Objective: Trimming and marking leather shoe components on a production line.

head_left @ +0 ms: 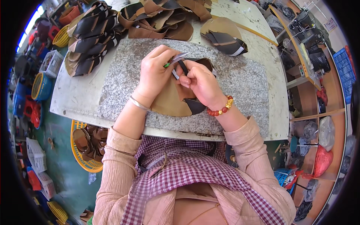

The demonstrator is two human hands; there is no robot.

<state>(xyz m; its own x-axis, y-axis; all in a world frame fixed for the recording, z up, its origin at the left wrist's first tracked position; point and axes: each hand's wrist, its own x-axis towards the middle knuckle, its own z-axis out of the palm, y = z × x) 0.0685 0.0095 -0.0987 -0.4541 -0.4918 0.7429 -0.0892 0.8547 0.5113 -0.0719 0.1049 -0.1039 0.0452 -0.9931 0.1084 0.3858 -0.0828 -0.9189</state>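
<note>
My left hand (157,67) is closed around small scissors (180,56), whose shiny blades point to the right; a bit of green shows by my fingers. Right beside it, my right hand (202,80) pinches a narrow black strip (183,68) close to the blades. The strip seems to belong to a tan and black shoe upper (168,99), which lies under both hands. A white edge shows between the hands. My fingers hide much of the upper's middle, so I cannot tell whether the blades touch the strip.
A grey speckled slab (123,82) lies on the white worktable (75,93). Stacked uppers (93,37) and a brown heap of pieces (161,20) stand behind; another upper (227,42) lies back right. A yellow basket (77,150) of brown pieces sits below left. Shelves (315,116) line the right.
</note>
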